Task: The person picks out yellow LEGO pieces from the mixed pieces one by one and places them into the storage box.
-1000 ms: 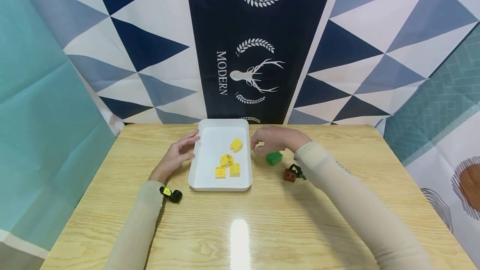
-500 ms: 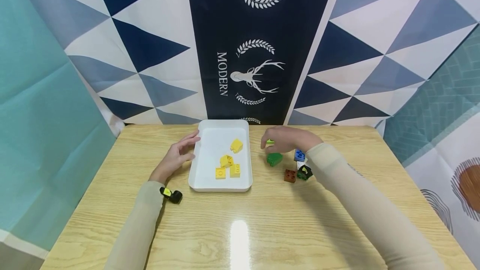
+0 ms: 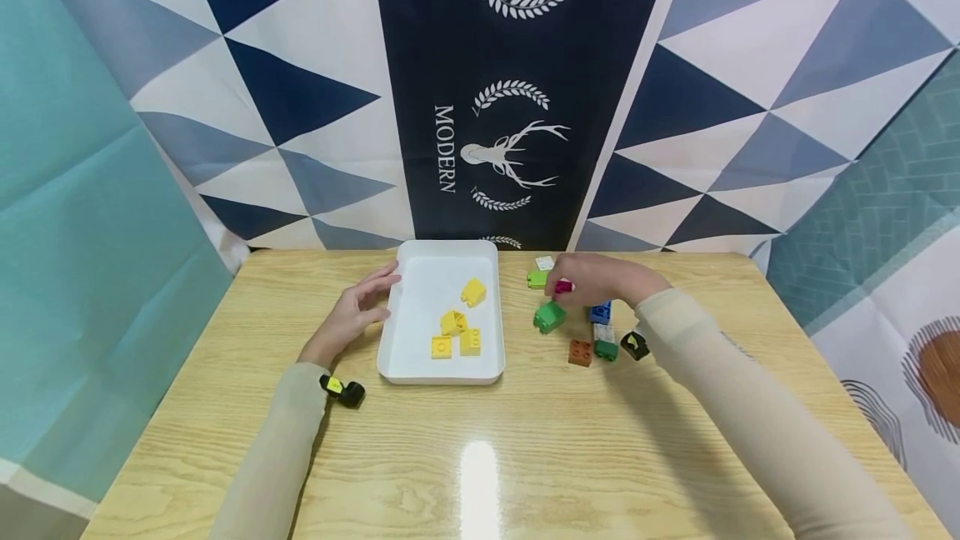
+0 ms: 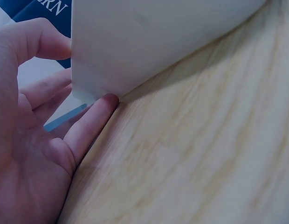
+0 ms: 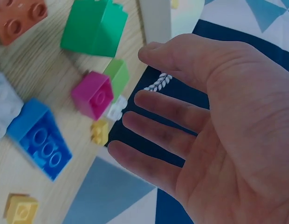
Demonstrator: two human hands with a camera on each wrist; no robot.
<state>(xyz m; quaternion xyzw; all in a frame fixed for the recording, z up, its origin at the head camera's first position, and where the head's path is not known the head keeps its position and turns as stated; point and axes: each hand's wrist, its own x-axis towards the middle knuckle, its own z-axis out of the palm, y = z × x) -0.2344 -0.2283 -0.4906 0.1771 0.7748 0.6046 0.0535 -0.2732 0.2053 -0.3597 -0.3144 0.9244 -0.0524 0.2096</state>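
Note:
A white tray (image 3: 416, 298) holds several yellow blocks (image 3: 470, 342). My left hand (image 3: 352, 315) is at the tray's left side, fingertips touching its wall; in the left wrist view, the fingers (image 4: 91, 126) meet the tray's outer wall at table level. My right hand (image 3: 588, 279) hovers over the loose blocks right of the tray. In the right wrist view, the right hand (image 5: 228, 116) has extended fingers and nothing in its grasp. Around it lie a magenta block (image 5: 92, 95), a lime block (image 5: 116, 77), a green block (image 5: 95, 28) and a blue block (image 5: 41, 140).
Nearer the person lie a reddish-brown block (image 3: 580, 352), a dark green block (image 3: 605, 349) and a black piece (image 3: 634, 346). A white block (image 3: 544, 262) lies near the table's back edge. A yellow block (image 5: 22, 209) lies beyond the blue one. A patterned backdrop (image 3: 495, 107) rises behind.
My right hand has moved rightward from beside the tray, uncovering lime, white, magenta and blue blocks. The left hand and tray stay put.

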